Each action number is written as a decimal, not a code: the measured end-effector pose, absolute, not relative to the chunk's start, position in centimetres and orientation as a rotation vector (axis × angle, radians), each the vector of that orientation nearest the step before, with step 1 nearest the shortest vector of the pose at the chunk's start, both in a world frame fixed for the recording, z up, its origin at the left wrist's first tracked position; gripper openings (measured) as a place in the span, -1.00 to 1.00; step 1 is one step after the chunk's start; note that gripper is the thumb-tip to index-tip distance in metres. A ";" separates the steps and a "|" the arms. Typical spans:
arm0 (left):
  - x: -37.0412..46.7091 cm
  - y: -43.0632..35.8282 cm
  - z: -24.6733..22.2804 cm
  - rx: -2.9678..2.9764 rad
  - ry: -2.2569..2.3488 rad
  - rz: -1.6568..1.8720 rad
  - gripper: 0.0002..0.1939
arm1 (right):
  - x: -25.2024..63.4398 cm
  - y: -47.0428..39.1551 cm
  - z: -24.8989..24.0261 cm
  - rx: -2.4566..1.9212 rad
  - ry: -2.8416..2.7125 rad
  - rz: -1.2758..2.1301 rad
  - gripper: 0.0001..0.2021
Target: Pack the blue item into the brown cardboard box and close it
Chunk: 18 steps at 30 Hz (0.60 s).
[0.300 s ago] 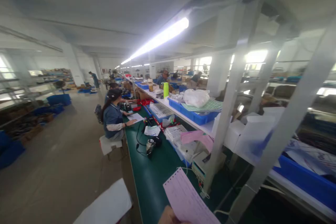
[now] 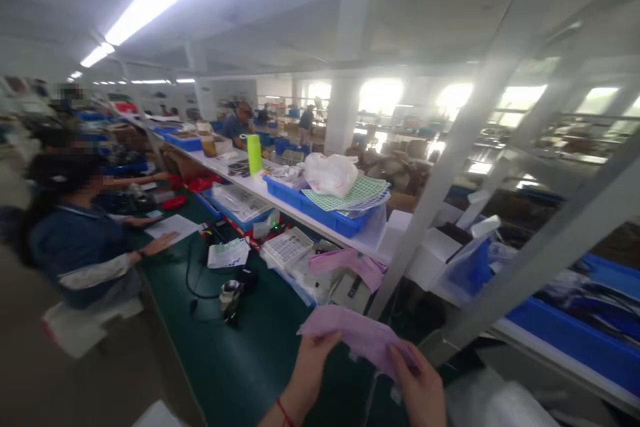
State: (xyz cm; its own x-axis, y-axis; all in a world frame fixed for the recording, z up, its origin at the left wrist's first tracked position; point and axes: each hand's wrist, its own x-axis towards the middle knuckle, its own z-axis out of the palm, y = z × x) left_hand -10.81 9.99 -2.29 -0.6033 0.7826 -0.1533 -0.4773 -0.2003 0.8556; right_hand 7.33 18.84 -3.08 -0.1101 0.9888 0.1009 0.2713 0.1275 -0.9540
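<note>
While both hands are raised over the green workbench (image 2: 250, 360), they share one pink paper sheet (image 2: 357, 333): the left hand (image 2: 313, 363) pinches its near left edge between thumb and fingers, and the right hand (image 2: 420, 383) closes its fingers on the sheet's right end. The sheet sags between them, held clear of the bench top (a thin red cord circles the left wrist).

Just beyond the sheet, a slanted white frame post (image 2: 430, 193) cuts across the view and hides part of the shelf behind it. To its left, a second pink sheet (image 2: 350, 261) lies over a small white machine (image 2: 350, 288), possibly a printer, though blur makes that uncertain. Farther left on the bench sit a printed leaflet (image 2: 229, 253), a black cable (image 2: 193, 273) and a small metal-topped device (image 2: 230, 293).

On the white shelf above, a blue tray (image 2: 320, 208) carries green-gridded sheets (image 2: 357, 193) and a white plastic bag (image 2: 330, 173); a lime-green bottle (image 2: 255, 153) stands beyond it. At the left, a seated co-worker in a blue jacket (image 2: 75, 240) rests a hand on white paper (image 2: 173, 225).
</note>
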 end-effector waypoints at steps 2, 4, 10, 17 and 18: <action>-12.5 13.1 -2.6 0.319 1.095 1.908 -0.51 | 4.7 19.8 -1.5 -1.310 -1.564 0.976 -0.52; -13.9 16.1 -2.9 0.222 0.956 1.918 -0.58 | 2.0 20.8 -0.2 -1.300 -1.608 0.903 -0.51; -17.3 23.6 -3.3 0.038 0.768 1.925 -0.67 | -3.7 24.7 0.9 -1.311 -1.799 0.517 -0.51; -19.0 28.1 -2.5 -0.134 0.614 1.864 -0.81 | -6.0 26.7 1.7 -1.375 -1.890 0.321 -0.51; -19.0 28.4 -2.3 -0.150 0.598 1.866 -0.81 | -6.0 26.3 2.1 -1.349 -1.886 0.307 -0.52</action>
State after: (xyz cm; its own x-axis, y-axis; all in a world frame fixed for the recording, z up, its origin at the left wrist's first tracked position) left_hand -19.03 28.44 -2.31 -0.3759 0.8445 -0.3814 -0.9089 -0.2557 0.3294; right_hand -5.96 26.28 2.12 -0.1311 0.8826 0.4515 0.6937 0.4070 -0.5942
